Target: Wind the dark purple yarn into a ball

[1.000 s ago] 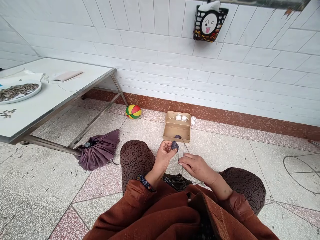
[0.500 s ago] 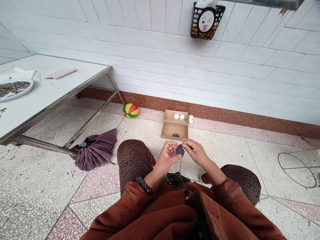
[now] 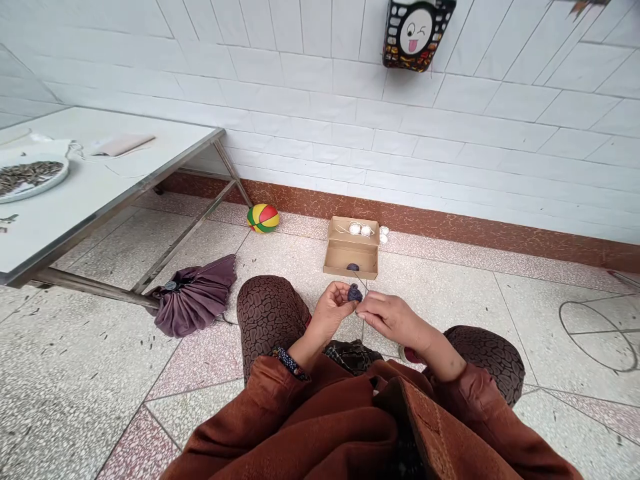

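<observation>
My left hand (image 3: 330, 310) pinches a small dark purple-grey ball of yarn (image 3: 355, 293) between thumb and fingers, in front of my knees. Close against its right side, my right hand (image 3: 393, 319) is closed on the yarn strand (image 3: 363, 281), its fingertips almost touching the ball. That strand runs up towards an open cardboard box (image 3: 337, 268) on the floor. Inside the box's lower half lies another dark yarn ball (image 3: 353, 267). Two white balls of string (image 3: 361, 229) sit in the raised lid, with loose string around them.
White round pieces (image 3: 384, 235) lie right of the box. A colourful ball (image 3: 263, 218) rests by the table leg, and a folded purple umbrella (image 3: 197, 297) leans below the white table (image 3: 165, 137). At right is a wire ring (image 3: 565, 337). A black basket (image 3: 395, 40) hangs on the wall.
My right hand has moved down from above the yarn ball to its lower right side. The ball has turned and shifted slightly up and left in my left hand.
</observation>
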Tool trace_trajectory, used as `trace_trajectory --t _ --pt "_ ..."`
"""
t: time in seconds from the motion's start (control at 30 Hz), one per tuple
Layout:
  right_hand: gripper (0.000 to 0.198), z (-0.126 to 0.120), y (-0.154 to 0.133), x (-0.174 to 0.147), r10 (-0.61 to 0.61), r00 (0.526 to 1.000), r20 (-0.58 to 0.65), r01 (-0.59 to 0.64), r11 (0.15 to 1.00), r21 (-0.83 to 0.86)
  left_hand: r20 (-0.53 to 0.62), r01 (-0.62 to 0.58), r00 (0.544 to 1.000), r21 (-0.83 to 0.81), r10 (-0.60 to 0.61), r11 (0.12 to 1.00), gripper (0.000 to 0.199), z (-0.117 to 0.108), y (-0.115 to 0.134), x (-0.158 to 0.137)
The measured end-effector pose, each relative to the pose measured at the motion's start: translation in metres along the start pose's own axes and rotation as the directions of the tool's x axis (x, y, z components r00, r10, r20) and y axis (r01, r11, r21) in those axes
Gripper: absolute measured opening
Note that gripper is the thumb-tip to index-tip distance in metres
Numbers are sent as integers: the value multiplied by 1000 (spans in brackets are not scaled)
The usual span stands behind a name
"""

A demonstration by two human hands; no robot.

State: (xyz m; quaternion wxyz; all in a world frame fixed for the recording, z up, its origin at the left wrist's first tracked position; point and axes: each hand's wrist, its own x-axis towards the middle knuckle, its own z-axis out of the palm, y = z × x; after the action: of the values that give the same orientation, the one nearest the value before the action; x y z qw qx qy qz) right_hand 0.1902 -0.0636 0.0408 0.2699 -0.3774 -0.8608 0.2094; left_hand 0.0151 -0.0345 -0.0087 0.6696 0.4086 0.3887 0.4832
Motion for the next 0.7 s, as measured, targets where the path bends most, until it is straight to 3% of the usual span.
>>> trace_trajectory --t 0.13,0.23,0.37,0.47,0.6,0.7 --pt "24 -8 16 16 4 997 -72 2 997 81 191 33 981 57 -43 998 35 4 2 -8" --pt "28 -4 34 20 92 982 -166 -66 986 156 250 47 967 23 -51 999 34 7 4 -13" --pt "28 12 48 10 233 943 -239 -184 960 212 188 58 982 -147 -29 987 44 10 4 -13" --pt "29 30 46 -3 238 949 -208 -201 963 181 102 54 994 -217 -32 975 45 10 3 -10" --pt "26 43 31 -18 221 964 -147 -201 970 135 -25 12 1000 -185 -17 983 37 5 1 -4" --pt "24 37 15 -22 142 988 -56 -137 987 83 -64 -17 998 -75 12 997 35 0 -2 0"
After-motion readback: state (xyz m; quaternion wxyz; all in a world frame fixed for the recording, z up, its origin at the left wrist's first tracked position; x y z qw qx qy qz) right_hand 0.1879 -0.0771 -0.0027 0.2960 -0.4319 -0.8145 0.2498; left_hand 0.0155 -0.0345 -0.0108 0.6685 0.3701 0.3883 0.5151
